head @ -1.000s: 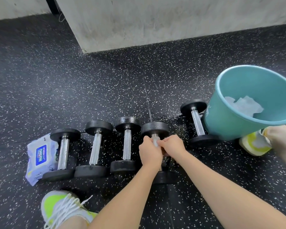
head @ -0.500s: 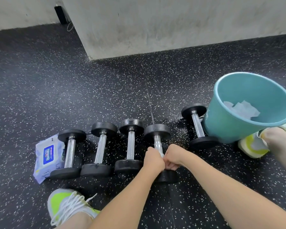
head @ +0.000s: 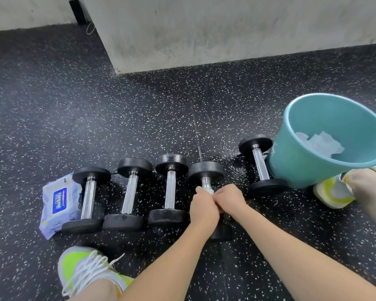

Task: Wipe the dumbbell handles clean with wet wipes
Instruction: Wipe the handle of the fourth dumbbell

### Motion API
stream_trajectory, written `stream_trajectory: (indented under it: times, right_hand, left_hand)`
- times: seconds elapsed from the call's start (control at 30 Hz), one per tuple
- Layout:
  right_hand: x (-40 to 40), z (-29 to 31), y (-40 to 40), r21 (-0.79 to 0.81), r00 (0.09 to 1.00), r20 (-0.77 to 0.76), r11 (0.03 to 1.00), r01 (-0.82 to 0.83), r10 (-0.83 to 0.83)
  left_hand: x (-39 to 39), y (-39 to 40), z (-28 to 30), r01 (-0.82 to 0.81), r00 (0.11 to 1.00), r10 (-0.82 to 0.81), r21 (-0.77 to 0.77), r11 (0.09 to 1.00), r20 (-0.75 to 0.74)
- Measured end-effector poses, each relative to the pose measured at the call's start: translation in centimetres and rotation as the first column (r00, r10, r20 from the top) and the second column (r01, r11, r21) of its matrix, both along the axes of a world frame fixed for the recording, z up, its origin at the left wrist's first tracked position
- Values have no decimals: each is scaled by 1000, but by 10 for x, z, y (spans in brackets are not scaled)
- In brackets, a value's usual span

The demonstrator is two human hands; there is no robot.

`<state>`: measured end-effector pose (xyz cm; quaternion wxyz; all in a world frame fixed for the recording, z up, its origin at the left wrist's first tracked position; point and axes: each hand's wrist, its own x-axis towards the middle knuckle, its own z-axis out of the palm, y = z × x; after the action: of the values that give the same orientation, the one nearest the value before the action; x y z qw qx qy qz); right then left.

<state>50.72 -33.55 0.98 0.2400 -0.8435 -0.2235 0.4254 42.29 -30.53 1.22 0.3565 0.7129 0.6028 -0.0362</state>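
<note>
Several black dumbbells with chrome handles lie side by side on the speckled floor. My left hand (head: 204,208) and my right hand (head: 229,199) are pressed together, both curled round the handle of the fourth dumbbell (head: 205,171) from the left. A white wet wipe (head: 210,191) peeks out between them, wrapped on the handle. Most of that handle and its near head are hidden under my hands and forearms. A blue and white wet wipes pack (head: 60,203) lies at the far left, against the first dumbbell (head: 88,196).
A teal bucket (head: 291,166) holding used wipes (head: 319,144) stands at the right, touching the fifth dumbbell (head: 261,164). My shoes sit at the lower left (head: 83,270) and beside the bucket (head: 332,192). A concrete wall corner (head: 204,33) rises behind.
Both hands slid together along the fourth dumbbell's handle, first toward me to its near end, then back toward its far head. The view shifted slightly.
</note>
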Motion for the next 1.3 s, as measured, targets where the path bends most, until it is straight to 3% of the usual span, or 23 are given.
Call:
stream_trajectory:
  times: [0.2,0.47,0.87,1.0,1.3]
  right_hand:
    - [2,-15,12,94,994,74,993,75,-82]
    - [8,-22,27,106,988,67,986,132,-140]
    - [10,-10,11,21,998,27,998,-61,61]
    - [7,-1,7,-82,990,-3,986,-142,142]
    - [-8,10,0,-340,890,92,854,-394,447]
  left_hand:
    - [10,16,-4,-50,997,48,45,998,54]
    - [19,30,-14,-156,977,153,10,988,147]
    - [5,20,-6,-26,999,29,-63,998,37]
    - [1,16,-7,6,1000,-8,-128,992,-13]
    - [-10,8,2,88,988,-118,-260,962,-103]
